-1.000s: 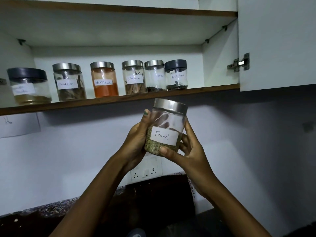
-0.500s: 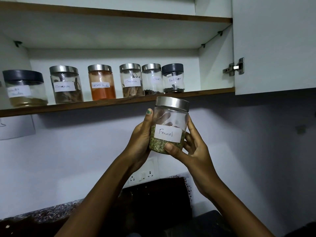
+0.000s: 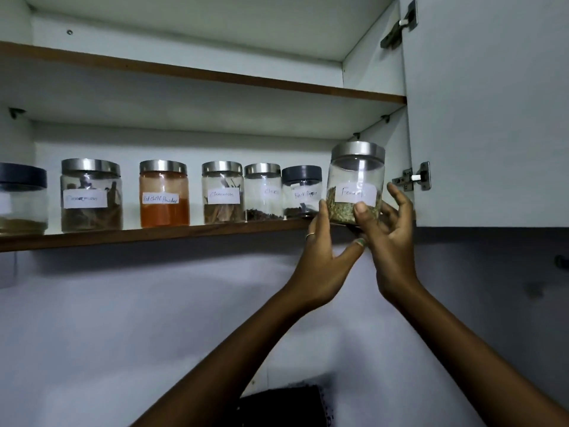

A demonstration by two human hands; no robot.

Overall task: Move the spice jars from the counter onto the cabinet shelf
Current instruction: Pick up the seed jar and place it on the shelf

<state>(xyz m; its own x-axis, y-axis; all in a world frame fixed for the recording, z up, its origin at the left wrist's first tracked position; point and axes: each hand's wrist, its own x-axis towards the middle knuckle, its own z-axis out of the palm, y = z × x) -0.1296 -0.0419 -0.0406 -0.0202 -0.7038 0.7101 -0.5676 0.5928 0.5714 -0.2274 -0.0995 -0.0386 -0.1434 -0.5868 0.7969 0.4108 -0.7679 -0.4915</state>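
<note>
The glass fennel jar [image 3: 355,183], with a steel lid and a white label, is at the right end of the cabinet shelf [image 3: 154,235], its base at the shelf's front edge beside the black pepper jar [image 3: 301,192]. My left hand [image 3: 326,257] holds its lower left side, fingers up along the glass and thumb under the base. My right hand [image 3: 391,241] holds its lower right, thumb on the front and fingers spread round the right side. Whether the base rests fully on the shelf I cannot tell.
Several labelled jars line the shelf to the left: cloves [image 3: 263,192], cinnamon [image 3: 222,194], red chilli powder [image 3: 163,195] and two more. The open cabinet door [image 3: 492,118] with its hinge [image 3: 415,177] stands close on the right. An upper shelf [image 3: 200,72] runs overhead.
Both hands have lifted the fennel jar up and to the right, from below the shelf to its right end. The view has tilted upward.
</note>
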